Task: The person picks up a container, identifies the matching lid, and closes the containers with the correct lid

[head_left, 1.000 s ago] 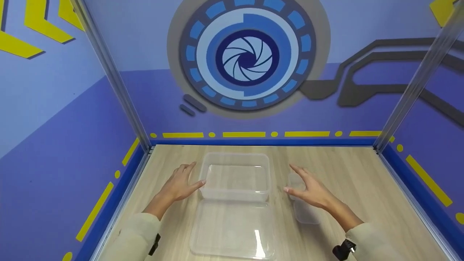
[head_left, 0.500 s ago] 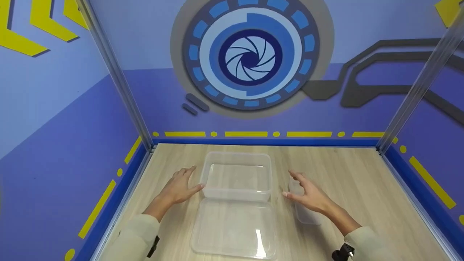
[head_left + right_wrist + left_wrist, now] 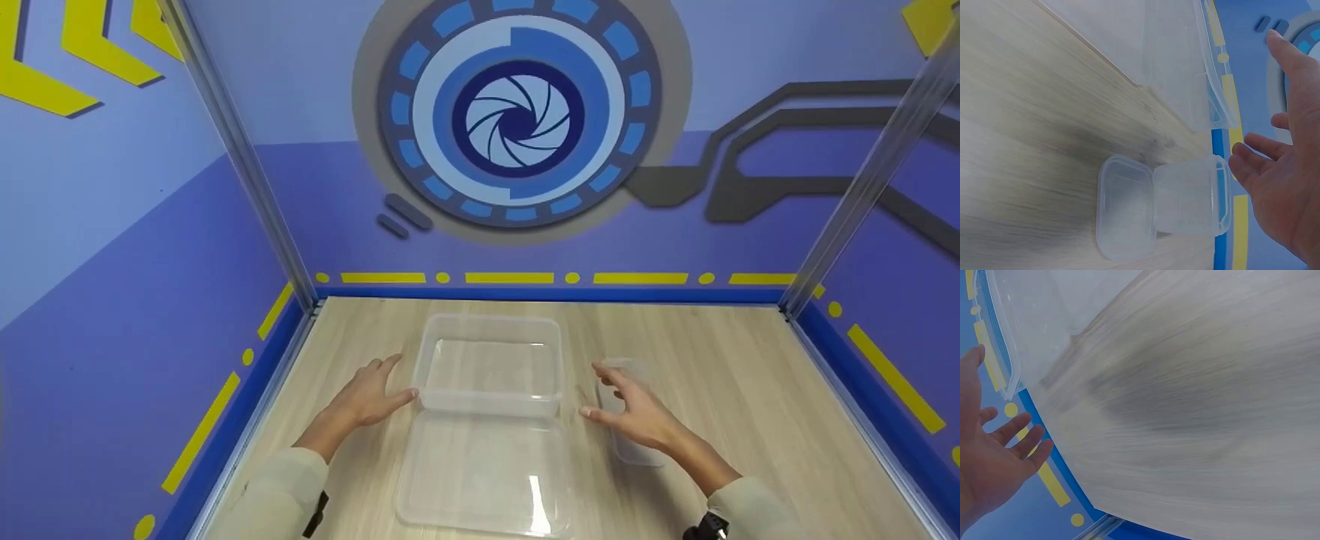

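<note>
A large clear plastic box (image 3: 487, 405) stands uncovered on the table, with a big clear lid (image 3: 480, 472) lying flat in front of it. My left hand (image 3: 367, 397) hovers left of the box, fingers spread and holding nothing. On the other side my right hand (image 3: 634, 412) is held above a small clear container (image 3: 1185, 197) and its small lid (image 3: 1126, 211), partly covering them in the head view. Its fingers are loosely bent, with nothing in them. In the left wrist view the left hand (image 3: 999, 455) shows with fingers apart.
The wood-grain table (image 3: 735, 390) is bounded by blue printed walls (image 3: 315, 202) at the back and sides. Metal posts (image 3: 240, 150) rise at the two back corners.
Both hands have shifted slightly down and toward the person, the right more clearly uncovering the small container's far end. The boxes and lids stay in place.
</note>
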### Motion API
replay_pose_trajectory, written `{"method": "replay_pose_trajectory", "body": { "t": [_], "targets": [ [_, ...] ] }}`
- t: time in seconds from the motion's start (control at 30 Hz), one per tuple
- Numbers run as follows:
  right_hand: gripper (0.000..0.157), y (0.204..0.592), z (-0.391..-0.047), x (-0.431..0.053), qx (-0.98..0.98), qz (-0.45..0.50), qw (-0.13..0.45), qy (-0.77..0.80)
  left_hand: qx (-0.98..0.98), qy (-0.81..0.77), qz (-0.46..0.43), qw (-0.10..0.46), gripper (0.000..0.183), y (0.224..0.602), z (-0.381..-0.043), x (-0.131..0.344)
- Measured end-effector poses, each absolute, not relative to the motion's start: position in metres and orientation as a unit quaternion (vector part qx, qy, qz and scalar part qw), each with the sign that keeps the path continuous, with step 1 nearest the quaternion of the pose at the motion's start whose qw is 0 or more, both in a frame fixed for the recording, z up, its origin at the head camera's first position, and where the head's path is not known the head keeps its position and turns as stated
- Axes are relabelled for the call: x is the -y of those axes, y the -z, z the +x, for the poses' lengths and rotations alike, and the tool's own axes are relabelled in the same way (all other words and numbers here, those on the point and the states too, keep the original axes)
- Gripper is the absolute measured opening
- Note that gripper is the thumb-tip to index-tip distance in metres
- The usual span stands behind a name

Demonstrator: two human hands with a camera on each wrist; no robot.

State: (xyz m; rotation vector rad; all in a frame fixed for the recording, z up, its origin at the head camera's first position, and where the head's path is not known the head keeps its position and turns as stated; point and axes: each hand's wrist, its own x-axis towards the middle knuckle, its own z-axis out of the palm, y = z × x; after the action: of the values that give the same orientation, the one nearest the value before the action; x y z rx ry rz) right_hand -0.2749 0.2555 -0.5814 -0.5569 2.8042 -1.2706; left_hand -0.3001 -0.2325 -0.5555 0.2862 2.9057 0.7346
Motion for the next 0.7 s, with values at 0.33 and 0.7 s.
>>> {"method": "replay_pose_trajectory", "body": {
  "t": [0.33,0.7],
  "targets": [
    [0.083,0.595,-0.274,-0.247,-0.888,-0.195,-0.023,0.416,-0.965,-0.229,0.098,0.082,0.075,0.561,-0.294,0.231],
    [0.073,0.606,-0.270,-0.239,-0.877,-0.191,-0.014,0.440,-0.964,-0.229,0.108,0.076,0.043,0.571,-0.291,0.229]
  ]
}}
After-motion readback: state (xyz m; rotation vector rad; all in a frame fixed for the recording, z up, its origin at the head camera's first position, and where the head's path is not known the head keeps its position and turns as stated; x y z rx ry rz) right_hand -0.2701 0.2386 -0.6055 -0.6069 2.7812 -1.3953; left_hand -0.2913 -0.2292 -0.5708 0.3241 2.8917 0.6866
